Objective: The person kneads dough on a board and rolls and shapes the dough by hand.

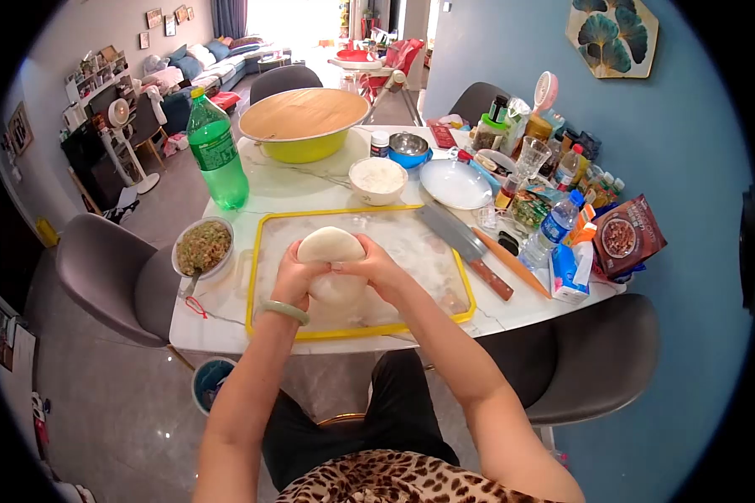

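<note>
A piece of smooth white dough [331,245] is held between my left hand [298,275] and my right hand [374,268], above a floured board with a yellow rim [361,332]. My fingers wrap round its sides, and the thumbs meet near its lower edge. Below the hands, a second pale round shape [338,289] shows; whether it is part of the same dough I cannot tell. A bowl of chopped filling [203,248] with a spoon stands left of the board. A cleaver [451,232] lies across the board's right edge, beside a wooden rolling pin [512,262].
Behind the board stand a bowl of flour [378,178], a white plate [455,184] and a large covered yellow-green basin [304,148]. A green bottle [218,159] is at the back left. Bottles, jars, a tissue pack [569,274] and a brown package [627,237] crowd the right side.
</note>
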